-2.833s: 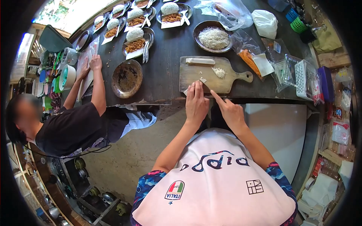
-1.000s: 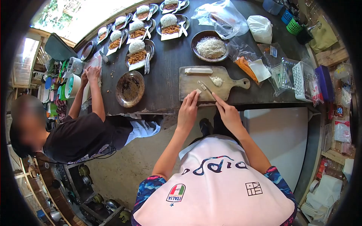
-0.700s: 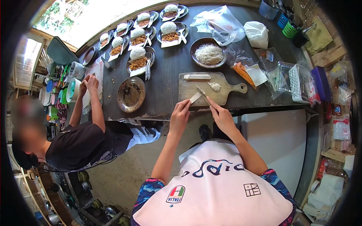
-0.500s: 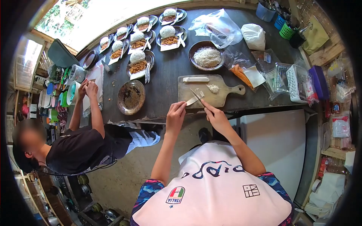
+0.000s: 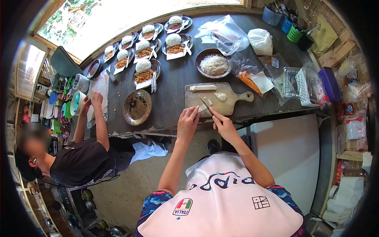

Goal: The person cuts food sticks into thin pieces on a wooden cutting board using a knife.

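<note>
At the front left part of the wooden cutting board (image 5: 227, 104), my left hand (image 5: 188, 123) pinches a pale flat strip (image 5: 202, 108). My right hand (image 5: 226, 127) holds a small knife (image 5: 205, 103), its blade lying close beside the strip over the board. Another pale block (image 5: 203, 88) rests along the board's far edge. A small heap of thin white shreds (image 5: 221, 96) lies near the board's middle, with a few small bits by the knife. Behind the board, a brown bowl (image 5: 198, 71) holds a larger pile of white shreds (image 5: 214, 64).
Several plates of rice and brown food (image 5: 175, 49) stand at the back left. An empty brown plate (image 5: 137, 107) lies left of the board. Plastic bags (image 5: 224, 34) and a white basket (image 5: 308, 87) are to the right. A co-worker (image 5: 81, 158) stands at the left.
The strip now shows between my left fingers, drawn back from beneath my hand. My right hand and the knife have shifted slightly. The co-worker's hands have lifted off the table sheet and moved apart. The view has tilted.
</note>
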`<state>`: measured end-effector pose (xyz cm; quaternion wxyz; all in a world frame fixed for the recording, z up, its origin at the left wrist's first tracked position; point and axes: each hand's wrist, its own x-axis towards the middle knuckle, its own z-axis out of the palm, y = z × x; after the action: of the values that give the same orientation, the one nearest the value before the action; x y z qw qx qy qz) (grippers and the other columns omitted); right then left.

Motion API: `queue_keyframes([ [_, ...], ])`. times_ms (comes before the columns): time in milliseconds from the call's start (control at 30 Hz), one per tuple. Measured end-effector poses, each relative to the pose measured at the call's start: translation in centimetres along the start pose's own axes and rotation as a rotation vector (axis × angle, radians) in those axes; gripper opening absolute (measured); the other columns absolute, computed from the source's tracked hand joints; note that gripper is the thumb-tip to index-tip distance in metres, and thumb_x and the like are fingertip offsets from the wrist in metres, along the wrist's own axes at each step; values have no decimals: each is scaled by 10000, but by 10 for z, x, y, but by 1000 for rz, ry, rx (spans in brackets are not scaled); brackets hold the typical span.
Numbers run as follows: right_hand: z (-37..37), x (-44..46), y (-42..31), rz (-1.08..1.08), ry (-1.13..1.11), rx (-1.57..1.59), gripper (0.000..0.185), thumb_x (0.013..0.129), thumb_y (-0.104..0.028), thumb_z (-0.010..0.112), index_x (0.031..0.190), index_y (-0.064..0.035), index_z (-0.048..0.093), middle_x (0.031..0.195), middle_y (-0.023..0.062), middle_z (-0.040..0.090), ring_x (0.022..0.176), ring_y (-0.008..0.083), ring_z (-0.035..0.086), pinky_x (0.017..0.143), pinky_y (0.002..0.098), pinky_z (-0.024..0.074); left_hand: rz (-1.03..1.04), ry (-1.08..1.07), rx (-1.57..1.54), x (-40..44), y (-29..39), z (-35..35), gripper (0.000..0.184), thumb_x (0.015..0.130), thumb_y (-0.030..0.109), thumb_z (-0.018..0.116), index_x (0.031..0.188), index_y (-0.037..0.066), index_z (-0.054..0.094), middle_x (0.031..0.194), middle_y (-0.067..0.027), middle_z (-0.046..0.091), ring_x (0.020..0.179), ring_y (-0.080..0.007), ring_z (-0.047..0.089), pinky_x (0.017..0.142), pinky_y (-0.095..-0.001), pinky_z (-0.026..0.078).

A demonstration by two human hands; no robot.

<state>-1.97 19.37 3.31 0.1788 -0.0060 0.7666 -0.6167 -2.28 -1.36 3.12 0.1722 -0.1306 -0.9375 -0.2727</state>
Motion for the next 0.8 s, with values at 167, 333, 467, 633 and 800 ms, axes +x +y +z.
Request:
queue_keyframes([
  [167, -5, -6, -2, 34, 22, 28, 444, 1096, -253, 566, 1539, -231, 577, 690, 20, 590, 668, 95, 541, 700, 286, 489, 22, -37, -3, -4, -4, -3, 304, 961, 81, 707, 1261, 31, 716, 1201, -90, 689, 1109, -297, 643, 962, -431, 545],
  [333, -2, -9, 4, 57, -56, 99, 457, 1101, -259, 564, 1558, -245, 557, 703, -17, 616, 605, 61, 504, 610, 254, 464, 24, 27, 15, -8, -22, -12, 310, 946, 108, 736, 1248, 41, 722, 1182, -83, 684, 1109, -296, 638, 955, -433, 547],
  [467, -1, -1, 6, 80, -49, 165, 453, 1104, -263, 560, 1557, -248, 558, 703, -18, 653, 552, 49, 486, 559, 242, 454, 11, 4, -65, -10, -22, -14, 336, 927, 139, 766, 1249, 52, 725, 1186, -83, 678, 1115, -300, 633, 962, -430, 549],
  [633, -2, 3, 3, 60, -14, 90, 450, 1103, -267, 560, 1553, -237, 563, 706, 8, 696, 528, 59, 483, 549, 254, 459, 17, -18, -86, -16, -13, -24, 331, 914, 76, 758, 1242, 56, 729, 1231, -89, 671, 1157, -301, 628, 971, -415, 558],
  [800, -1, -1, -3, 95, -17, 100, 448, 1106, -273, 552, 1551, -224, 566, 725, 20, 721, 524, 64, 494, 556, 258, 467, -7, -66, -172, -13, -20, -32, 312, 889, 1, 754, 1198, 41, 759, 1178, -92, 723, 1123, -306, 657, 946, -420, 566],
])
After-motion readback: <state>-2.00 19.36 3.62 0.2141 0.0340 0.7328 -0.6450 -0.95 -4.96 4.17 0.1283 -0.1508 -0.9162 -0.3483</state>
